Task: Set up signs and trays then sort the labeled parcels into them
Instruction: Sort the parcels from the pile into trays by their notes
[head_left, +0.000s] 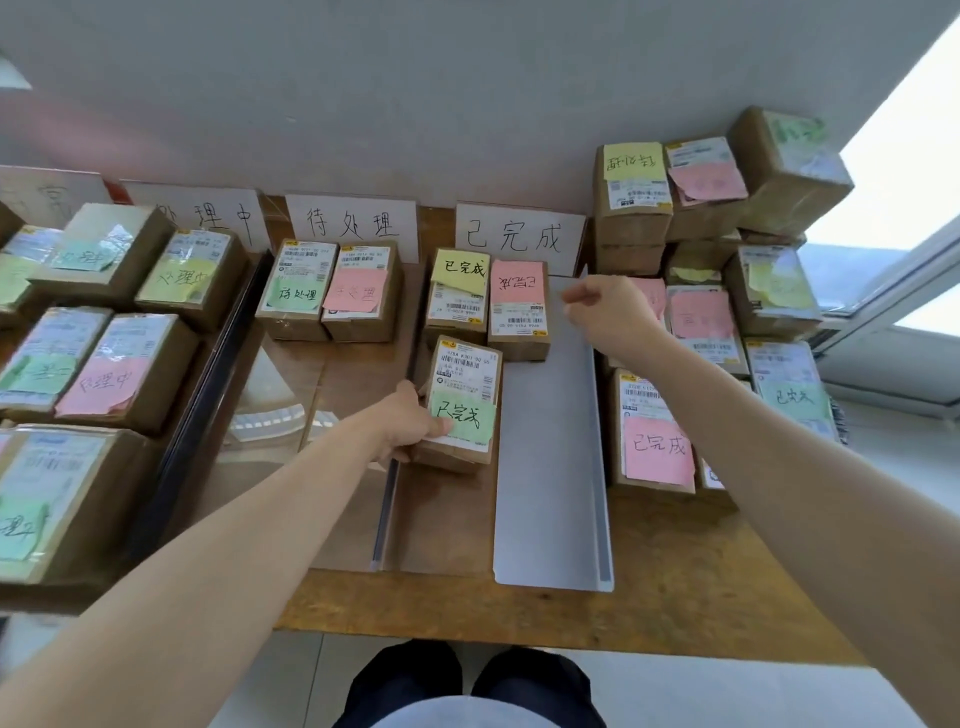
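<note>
Left hand (410, 423) is gripping the green-note parcel (464, 402) by its left side, thumb lying on the top face. The parcel is sitting slightly tilted with its long axis running near-far. It is just near of the yellow-note parcel (457, 296) and the pink-note parcel (519, 306), under the 已完成 sign (519, 234). Bare white tray (550, 467) is lying immediately right of it. Right hand (608, 306) is hovering over the tray's far end, fingers curled, gripping nothing. Left hand looks nearer for seating it.
</note>
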